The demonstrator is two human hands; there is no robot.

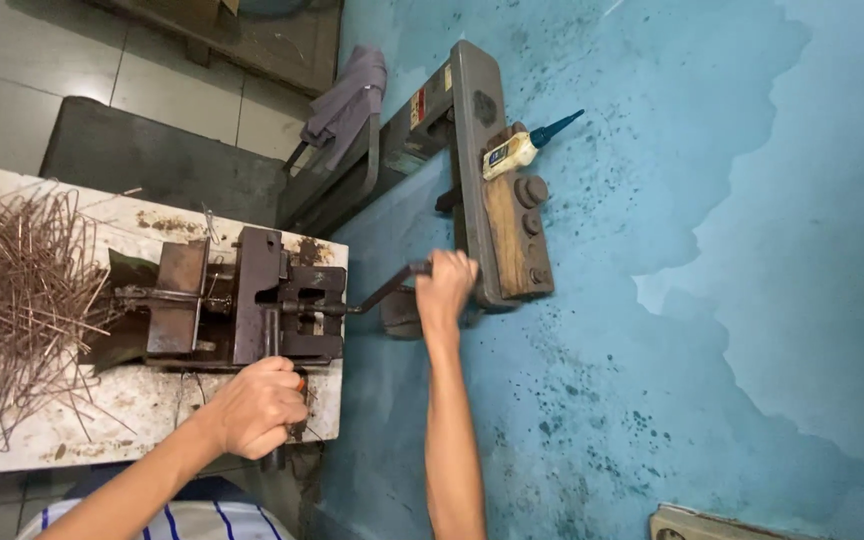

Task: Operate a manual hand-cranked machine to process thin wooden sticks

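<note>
Two hands showed — the left hand (255,407) and the right hand (446,287). One desk (72,430) carried one rusty metal machine (242,305) with one crank handle (387,290), and one heap of bent wire pieces (17,300) — too many and too tangled to count. One glue bottle (524,146) with a blue tip lay on one wooden block (508,232), and one grey cloth (347,95) hung nearby.

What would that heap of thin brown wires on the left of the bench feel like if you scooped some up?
The wire pile would probably come up as a snagging clump, since the bent pieces lie crossed and tangled. Each strand looks thin, so likely light and springy rather than floppy. The brown, rusty-looking surface suggests rough, not slippery, with ends that might prick.
</note>
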